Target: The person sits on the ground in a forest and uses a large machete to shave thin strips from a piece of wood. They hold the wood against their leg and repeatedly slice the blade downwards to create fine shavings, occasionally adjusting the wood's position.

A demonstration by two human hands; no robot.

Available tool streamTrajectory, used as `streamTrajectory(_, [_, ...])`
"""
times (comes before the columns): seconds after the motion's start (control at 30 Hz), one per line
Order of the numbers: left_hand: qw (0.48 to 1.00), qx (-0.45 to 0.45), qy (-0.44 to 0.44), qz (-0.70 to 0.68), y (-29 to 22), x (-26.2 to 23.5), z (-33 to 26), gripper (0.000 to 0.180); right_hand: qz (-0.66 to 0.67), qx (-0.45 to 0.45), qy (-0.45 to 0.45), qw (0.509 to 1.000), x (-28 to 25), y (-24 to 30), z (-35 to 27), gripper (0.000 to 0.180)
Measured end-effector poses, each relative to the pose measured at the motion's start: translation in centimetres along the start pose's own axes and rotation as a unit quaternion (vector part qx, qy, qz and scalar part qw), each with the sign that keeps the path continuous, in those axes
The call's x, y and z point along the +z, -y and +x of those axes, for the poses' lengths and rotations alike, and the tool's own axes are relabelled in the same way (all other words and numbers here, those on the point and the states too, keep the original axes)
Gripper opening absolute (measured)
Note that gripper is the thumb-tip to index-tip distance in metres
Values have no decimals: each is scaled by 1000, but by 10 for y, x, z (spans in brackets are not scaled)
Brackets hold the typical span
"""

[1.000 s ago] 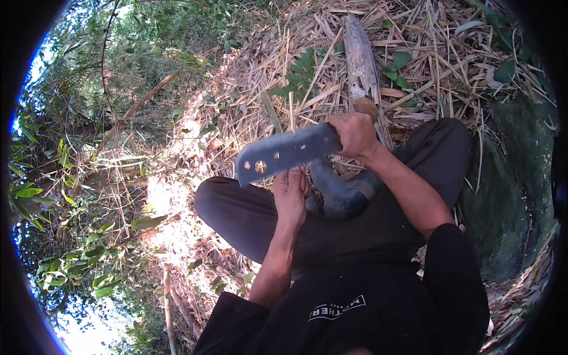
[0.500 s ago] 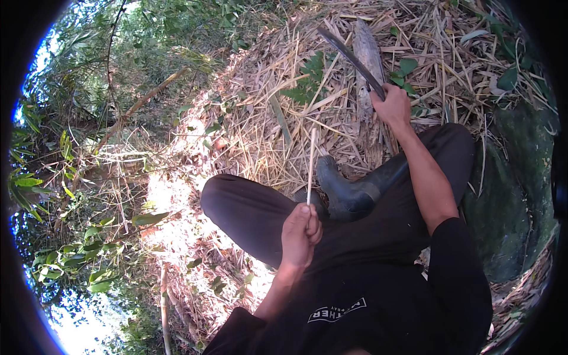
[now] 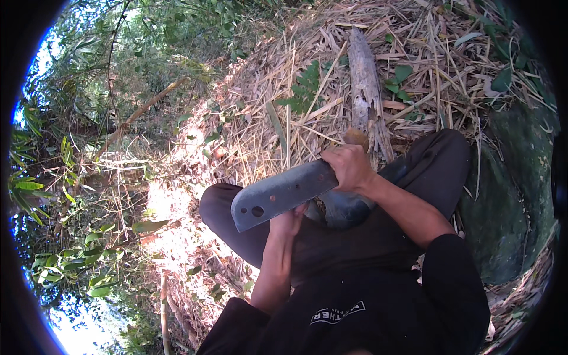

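Observation:
My right hand [image 3: 350, 167] is closed around the wooden handle [image 3: 357, 139] of a cleaver. Its broad dark blade [image 3: 278, 192], with holes near the end, lies slanted across my lap, its tip pointing left toward my knee. Under the blade is my left hand [image 3: 286, 222], its fingers largely hidden. A thin pale stick [image 3: 288, 133] rises beyond the blade's upper edge, in line with my left hand; where the fingers grip it is covered by the blade.
I sit with legs folded, a dark rubber boot [image 3: 343, 210] before me. A weathered piece of wood [image 3: 362, 71] lies on dry leaf litter ahead. At right is a dark green mossy surface [image 3: 500, 201]. Leafy plants [image 3: 77, 260] and a leaning branch [image 3: 139, 103] stand at left.
My right hand has brought the cleaver down and left from over the weathered wood, its broad side now showing. The blade now covers much of my left hand and the stick's lower part.

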State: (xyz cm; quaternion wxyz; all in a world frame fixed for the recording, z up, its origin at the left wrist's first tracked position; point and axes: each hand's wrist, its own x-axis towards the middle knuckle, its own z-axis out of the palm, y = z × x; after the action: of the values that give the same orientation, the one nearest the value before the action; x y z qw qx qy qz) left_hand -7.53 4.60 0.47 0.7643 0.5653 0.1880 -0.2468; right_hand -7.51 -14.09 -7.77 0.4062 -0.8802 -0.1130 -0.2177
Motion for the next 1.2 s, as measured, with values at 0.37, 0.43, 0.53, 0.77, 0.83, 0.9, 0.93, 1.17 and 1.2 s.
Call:
streamTrajectory(0.37, [973, 101, 1, 210, 23, -19, 11, 25, -3, 44, 67, 997, -6, -10, 8, 41])
streamTrajectory(0.43, [974, 78, -6, 215, 12, -16, 9, 29, 5, 60, 59, 996, -3, -9, 3, 40])
streamTrajectory(0.53, [824, 275, -42, 494, 22, -34, 20, 31, -25, 69, 31, 997, 1, -20, 7, 39])
streamTrajectory(0.77, [980, 74, 56, 176, 16, -5, -23, 32, -91, 213, 26, 972, -18, -61, 14, 38])
streamTrajectory(0.83, [986, 59, 64, 141, 21, -9, -25, 33, -78, 200, 25, 976, -19, -58, 11, 39])
streamTrajectory(0.9, [987, 66, 50, 140, 19, -5, -18, 34, -46, 161, 24, 986, -19, -44, 7, 38])
streamTrajectory(0.93, [987, 72, 40, 140, 17, -4, -15, 34, -33, 126, 29, 991, -16, -35, 5, 38])
streamTrajectory(1.17, [989, 58, 33, 133, 4, 12, -5, 33, -35, 123, 34, 991, -7, -38, 1, 41])
streamTrajectory(1.2, [988, 58, 22, 145, 2, 14, -3, 33, -43, 135, 41, 989, -8, -43, 4, 40])
